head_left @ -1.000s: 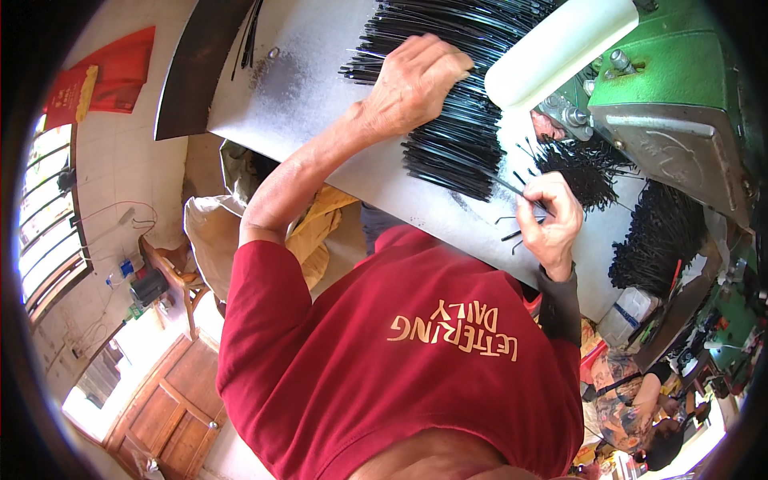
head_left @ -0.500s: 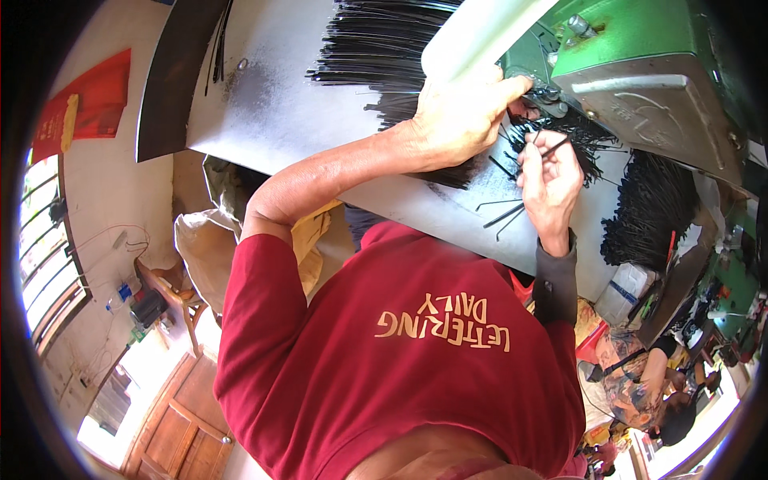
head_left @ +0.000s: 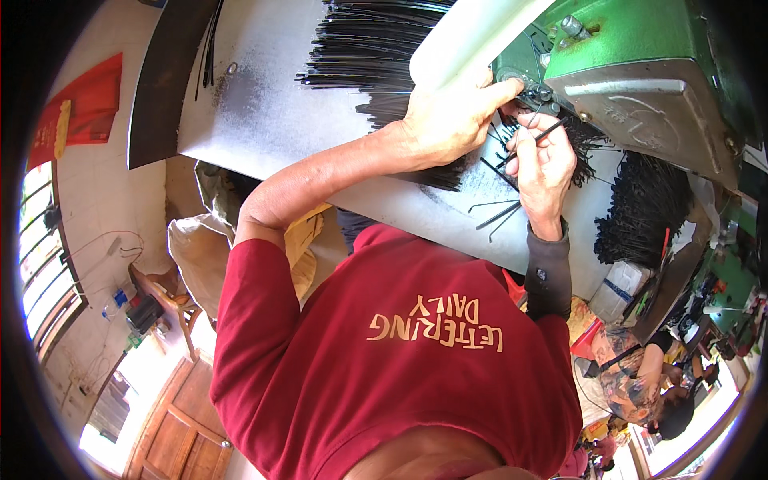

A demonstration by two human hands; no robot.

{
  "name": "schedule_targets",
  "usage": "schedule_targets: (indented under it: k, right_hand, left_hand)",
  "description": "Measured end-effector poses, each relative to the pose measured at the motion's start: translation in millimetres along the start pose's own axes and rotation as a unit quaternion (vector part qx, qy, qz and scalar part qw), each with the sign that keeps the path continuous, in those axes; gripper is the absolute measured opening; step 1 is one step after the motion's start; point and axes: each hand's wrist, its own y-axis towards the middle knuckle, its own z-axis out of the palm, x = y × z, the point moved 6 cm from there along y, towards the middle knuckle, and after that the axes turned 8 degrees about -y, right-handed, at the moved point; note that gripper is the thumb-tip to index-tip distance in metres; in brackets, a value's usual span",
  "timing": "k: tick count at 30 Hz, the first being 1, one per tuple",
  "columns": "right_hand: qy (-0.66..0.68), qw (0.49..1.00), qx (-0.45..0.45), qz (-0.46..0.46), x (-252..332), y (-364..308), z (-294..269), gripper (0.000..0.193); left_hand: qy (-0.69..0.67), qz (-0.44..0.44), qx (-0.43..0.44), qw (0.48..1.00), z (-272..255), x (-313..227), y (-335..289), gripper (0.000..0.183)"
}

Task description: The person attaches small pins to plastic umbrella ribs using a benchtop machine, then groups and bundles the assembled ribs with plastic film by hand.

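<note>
Left grip (head_left: 448,120) extended over rod pile (head_left: 372,48), palm down, fingertips at green machine (head_left: 632,44); cannot tell whether it holds anything. Right grip (head_left: 546,168), fingers curled, pinches thin black rod (head_left: 554,126) beside machine. Grey desk (head_left: 264,120) beneath; 1 wooden door (head_left: 180,428), lower left; barred window (head_left: 48,272) above.

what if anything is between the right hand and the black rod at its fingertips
Nothing visible: the right hand has the black rod in its grip, one end pointing toward the green machine.
</note>
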Motion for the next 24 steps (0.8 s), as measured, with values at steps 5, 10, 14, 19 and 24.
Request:
schedule_targets:
  k: [5,10,14,19,24]
  right_hand:
    - [0.028,0.999,0.017,0.012,-4.4,2.0,-0.7,0.015]
    - [0.056,0.998,-0.016,0.012,-4.4,6.3,-8.4,0.013]
    - [0.055,0.998,-0.007,0.002,-10.3,9.5,-5.3,0.013]
    - [0.06,0.998,-0.024,-0.005,-14.0,10.0,-5.5,0.011]
    - [0.108,0.993,0.026,0.046,-25.3,13.4,-14.2,0.009]
  left_hand:
    - [0.056,0.039,0.0,0.998,1.3,-2.0,-0.6,0.045]
    - [0.026,0.042,0.02,0.999,6.7,-5.0,12.2,0.042]
    - [0.013,0.029,0.008,0.999,11.0,0.4,9.0,0.039]
    - [0.024,0.05,0.016,0.998,10.4,0.2,10.5,0.036]
    - [0.294,0.182,0.087,0.934,9.9,-31.9,10.3,0.041]
